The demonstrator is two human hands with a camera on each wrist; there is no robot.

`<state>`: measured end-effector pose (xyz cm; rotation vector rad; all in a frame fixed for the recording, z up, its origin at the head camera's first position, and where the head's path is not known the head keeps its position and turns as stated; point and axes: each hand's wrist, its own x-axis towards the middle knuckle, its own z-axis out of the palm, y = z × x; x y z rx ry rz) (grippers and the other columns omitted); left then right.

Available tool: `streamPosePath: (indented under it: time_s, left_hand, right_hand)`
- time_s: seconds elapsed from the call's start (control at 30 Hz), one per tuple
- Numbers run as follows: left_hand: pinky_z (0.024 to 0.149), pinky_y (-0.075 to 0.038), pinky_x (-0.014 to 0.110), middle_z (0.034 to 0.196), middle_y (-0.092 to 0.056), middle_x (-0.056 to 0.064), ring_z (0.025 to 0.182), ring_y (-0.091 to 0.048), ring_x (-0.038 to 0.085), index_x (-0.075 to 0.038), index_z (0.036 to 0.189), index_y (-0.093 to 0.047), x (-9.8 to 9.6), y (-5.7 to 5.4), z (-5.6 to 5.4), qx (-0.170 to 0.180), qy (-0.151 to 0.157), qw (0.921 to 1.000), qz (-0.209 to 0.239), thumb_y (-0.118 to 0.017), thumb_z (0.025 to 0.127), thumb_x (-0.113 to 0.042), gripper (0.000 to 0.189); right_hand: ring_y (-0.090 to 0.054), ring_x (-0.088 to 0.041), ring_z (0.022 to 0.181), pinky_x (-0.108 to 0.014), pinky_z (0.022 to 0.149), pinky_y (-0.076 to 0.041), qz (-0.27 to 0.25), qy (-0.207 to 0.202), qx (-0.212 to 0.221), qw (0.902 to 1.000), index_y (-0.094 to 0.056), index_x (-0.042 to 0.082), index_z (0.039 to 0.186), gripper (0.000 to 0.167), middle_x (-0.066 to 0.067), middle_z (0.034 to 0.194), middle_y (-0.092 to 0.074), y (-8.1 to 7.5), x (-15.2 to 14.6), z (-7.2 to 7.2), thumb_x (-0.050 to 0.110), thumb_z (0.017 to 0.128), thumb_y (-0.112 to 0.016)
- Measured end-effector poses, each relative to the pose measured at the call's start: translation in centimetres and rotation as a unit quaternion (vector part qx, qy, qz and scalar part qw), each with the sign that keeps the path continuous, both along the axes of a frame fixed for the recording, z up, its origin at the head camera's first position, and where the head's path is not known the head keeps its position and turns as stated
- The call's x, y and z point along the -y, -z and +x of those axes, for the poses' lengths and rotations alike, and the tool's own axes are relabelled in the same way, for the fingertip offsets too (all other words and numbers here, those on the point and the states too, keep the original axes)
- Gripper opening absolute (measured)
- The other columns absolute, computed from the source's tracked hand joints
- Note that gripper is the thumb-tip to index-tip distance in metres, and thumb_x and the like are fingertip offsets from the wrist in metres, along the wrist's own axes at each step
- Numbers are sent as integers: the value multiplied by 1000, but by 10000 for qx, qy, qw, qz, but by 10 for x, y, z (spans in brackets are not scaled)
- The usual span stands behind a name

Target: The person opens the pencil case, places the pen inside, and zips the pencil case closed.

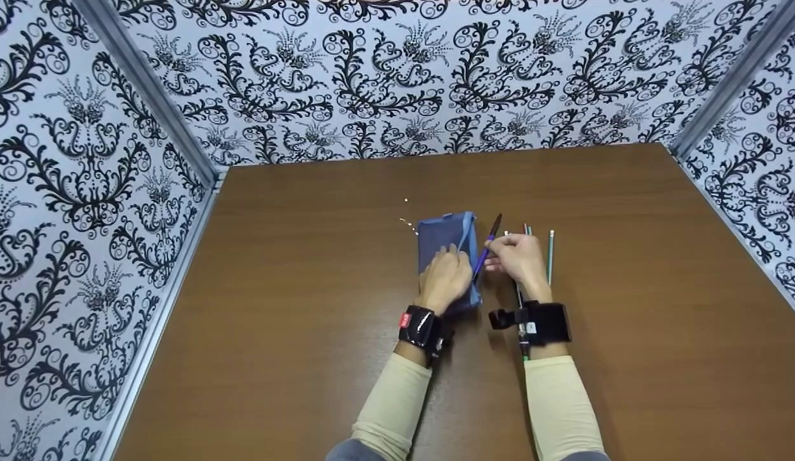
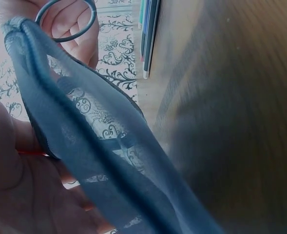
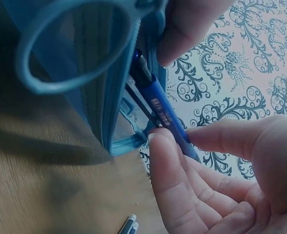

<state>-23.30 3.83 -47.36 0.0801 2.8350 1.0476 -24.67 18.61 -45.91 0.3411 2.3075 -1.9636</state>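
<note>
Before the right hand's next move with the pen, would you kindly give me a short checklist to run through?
1. Mesh pouch held by the left hand: ok.
2. Pouch mouth open: ok, the zip edges stand apart.
3. Blue pen pinched in the right hand: ok.
4. Pen lined up: ok, one end is at the mouth.
5. Pen wholly inside before release: not ok, most of it is outside.
6. Enough room inside: cannot tell.

Behind my left hand (image 1: pixel 445 278), a glossy black wrist strap (image 1: pixel 420 326) carries a small red tag (image 1: pixel 405 320). Behind my right hand (image 1: pixel 520 259), a black wrist band (image 1: pixel 552 323) bears a small pale label (image 1: pixel 531 328). Close-fitting pale yellow fabric sleeves (image 1: pixel 562 403) meet grey fabric (image 1: pixel 356 451).
</note>
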Motion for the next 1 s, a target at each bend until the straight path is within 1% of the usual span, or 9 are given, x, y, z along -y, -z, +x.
streamPosePath:
  time_s: [0.1,0.2,0.33,0.5,0.77,1.0]
  left_hand:
    - [115,-33,47,155,-38,18,143,-39,32,-2,150,-40,0,0,0,70,-7,10000,53,-24,106,-35,57]
    - [115,-33,48,156,-37,17,143,-38,32,-3,150,-40,0,0,0,77,-12,9999,72,-24,106,-35,57]
    - [113,-35,49,155,-39,17,142,-40,32,-3,150,-41,0,0,0,19,-25,10000,24,-25,106,-34,56]
    - [112,-37,48,153,-41,17,141,-42,30,-2,148,-43,-1,0,0,-40,-16,10000,-83,-24,105,-32,56]
    - [113,-36,48,154,-40,18,142,-40,31,-2,149,-42,-1,-1,0,-31,-19,10000,-29,-25,106,-33,56]
    - [113,-36,47,154,-39,18,142,-40,30,-3,149,-42,-1,-1,0,-11,-18,10000,-71,-24,106,-33,56]
  right_hand:
    - [-66,-8,57,-25,63,-59,50,-84,33,9999,-60,-18,116,29,-5,74,-67,-1,1,0,4,97,-58]
    - [-67,-10,57,-28,65,-59,49,-133,58,9999,-61,-18,115,28,-5,72,-67,-1,4,0,4,97,-59]
    - [-67,-12,58,-30,66,-60,41,-164,49,9998,-60,-19,113,28,-5,72,-66,0,7,0,3,96,-59]
    - [-65,-10,55,-27,62,-59,20,-113,16,9999,-61,-18,111,26,-6,71,-66,2,10,0,2,96,-61]
    - [-64,-9,54,-24,59,-58,77,-105,-38,9999,-63,-18,108,25,-6,71,-65,3,13,1,3,95,-62]
    - [-64,-8,51,-22,55,-56,151,-124,-78,9998,-64,-18,107,24,-6,69,-65,5,15,0,2,94,-62]
